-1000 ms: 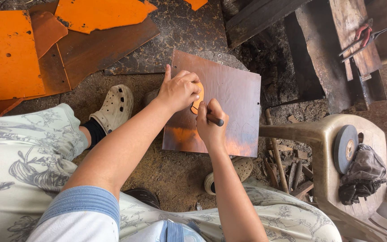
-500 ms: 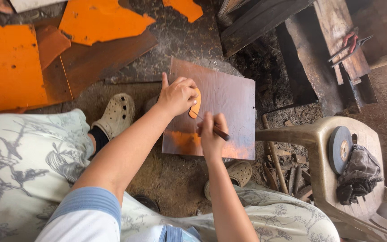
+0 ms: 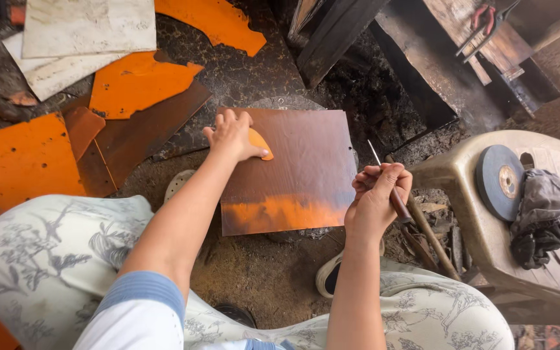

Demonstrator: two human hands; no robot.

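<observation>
A brown metal sheet (image 3: 306, 162) with an orange strip along its near edge lies on the ground between my knees. My left hand (image 3: 231, 135) presses a small orange template piece (image 3: 260, 144) flat on the sheet's upper left part. My right hand (image 3: 377, 194) is off the sheet's right edge, shut on a thin metal scriber (image 3: 387, 178) whose point sticks up and away from the sheet.
Orange and rusty sheet offcuts (image 3: 131, 84) and pale boards (image 3: 85, 29) lie at the left and back. A plastic stool (image 3: 461, 188) at the right carries a grinding disc (image 3: 499, 181) and a dark rag (image 3: 546, 214). Dark metal bars (image 3: 338, 32) lie behind.
My right hand has lifted the scriber off the sheet and drawn it to the right, clear of the edge. My left hand stays on the orange template.
</observation>
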